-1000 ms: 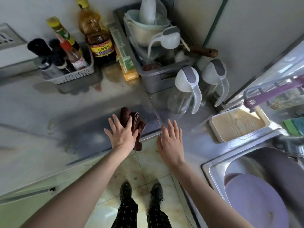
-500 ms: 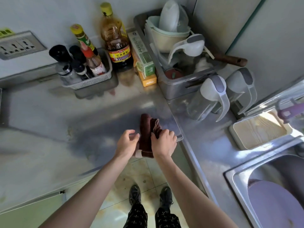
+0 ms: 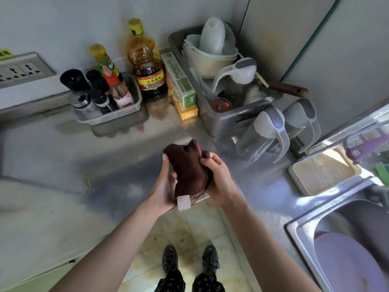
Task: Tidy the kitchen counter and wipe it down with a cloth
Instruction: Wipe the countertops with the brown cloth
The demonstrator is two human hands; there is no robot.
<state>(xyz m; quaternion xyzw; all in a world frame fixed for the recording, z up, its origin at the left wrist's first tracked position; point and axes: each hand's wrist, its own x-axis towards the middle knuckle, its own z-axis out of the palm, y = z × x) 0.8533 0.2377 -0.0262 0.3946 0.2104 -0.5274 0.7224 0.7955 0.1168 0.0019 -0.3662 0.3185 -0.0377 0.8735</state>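
**Cloth held in both hands above the surface edge**

Left-hand fingers (image 3: 166, 160) are curled around the left edge of the dark brown cloth (image 3: 187, 169); the left hand (image 3: 164, 186) is turned palm-up beneath it. Right-hand fingers (image 3: 207, 160) are closed on the cloth's right side, with the right hand (image 3: 219, 180) pressed against the fabric. The cloth is bunched between the two hands and lifted clear of the surface (image 3: 105, 157), roughly over its front edge at the inner corner. A pale label tag (image 3: 183, 202) hangs from the cloth's lower end.

A darker, dull patch is noted on the surface just left of the hands. Against the back wall a white perforated basket (image 3: 117, 114) is seen, holding dark-capped shakers and a red-capped bottle. Just right of the basket stands a large soy sauce bottle (image 3: 147, 68) with a yellow cap, then a green-and-white box (image 3: 181, 81) lying on an orange one. A grey dish tub (image 3: 227, 121) in the corner is loaded with bowls and a jug. Two clear jugs with grey-white lids (image 3: 271, 131) stand beside the tub. Further right a white tray with a wood-grain face (image 3: 322, 171) is recorded, near the sink (image 3: 299, 228), in which a purple plate (image 3: 345, 260) lies. Floor tiles and two dark shoes (image 3: 189, 258) are visible below.
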